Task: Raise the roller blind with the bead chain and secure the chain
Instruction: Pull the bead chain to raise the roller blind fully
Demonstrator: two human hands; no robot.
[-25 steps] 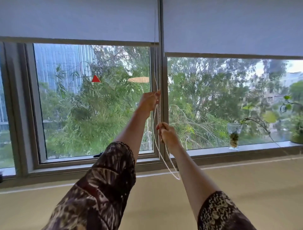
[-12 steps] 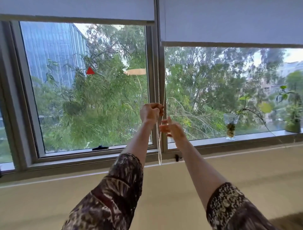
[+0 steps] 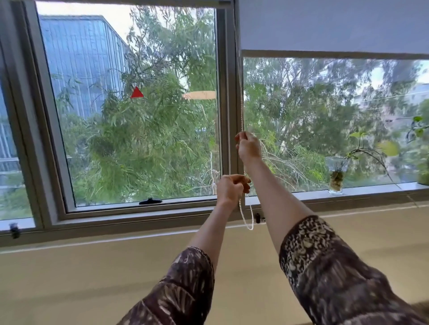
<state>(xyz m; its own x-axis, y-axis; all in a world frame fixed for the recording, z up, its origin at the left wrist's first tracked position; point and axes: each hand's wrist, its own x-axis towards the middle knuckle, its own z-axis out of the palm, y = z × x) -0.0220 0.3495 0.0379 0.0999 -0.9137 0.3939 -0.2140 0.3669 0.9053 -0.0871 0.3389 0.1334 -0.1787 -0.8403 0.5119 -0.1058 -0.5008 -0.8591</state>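
A white bead chain [image 3: 241,104] hangs down the grey mullion between two windows. My right hand [image 3: 248,147] is shut on the chain high up, and my left hand [image 3: 232,189] is shut on it lower down. The chain's loop [image 3: 246,218] dangles below my left hand, next to a small black chain clip [image 3: 257,218] on the frame. The left roller blind [image 3: 139,1] is raised almost out of view, only its bottom bar showing. The right roller blind [image 3: 336,25] covers the top of its window.
A glass vase with a trailing plant [image 3: 336,178] stands on the right sill [image 3: 371,191]. A black window handle [image 3: 150,201] sits at the bottom of the left pane. A beige wall [image 3: 92,278] runs below the windows.
The left blind has risen from partly covering the pane to the top edge. My left hand has pulled down along the chain while my right hand moved up and closed on it.
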